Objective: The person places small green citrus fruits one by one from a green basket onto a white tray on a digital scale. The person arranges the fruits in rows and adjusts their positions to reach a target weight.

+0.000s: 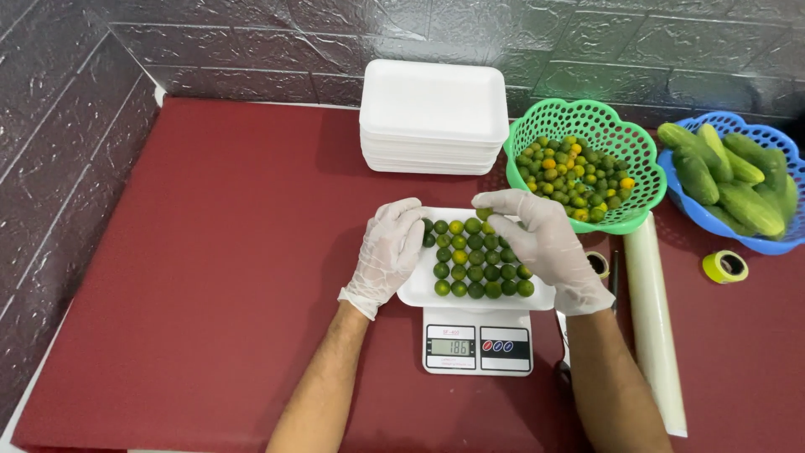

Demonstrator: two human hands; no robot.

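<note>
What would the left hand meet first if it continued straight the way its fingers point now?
Probably the stack of white foam trays: the left hand points up-table along the weighing tray, though depth is unclear.

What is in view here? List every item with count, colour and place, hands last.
foam tray: one, white, on the scale, holding rows of small green and yellow citrus fruits
scale: one, white, table centre
stacked foam trays: several, white, by the wall
green basket: one, holding small citrus
blue basket: one, holding green cucumbers
film roll: one, clear, right of the scale
tape roll: one, yellow
table: dark red
left hand: white glove, at the tray's left edge
right hand: white glove, pinching one fruit
</note>
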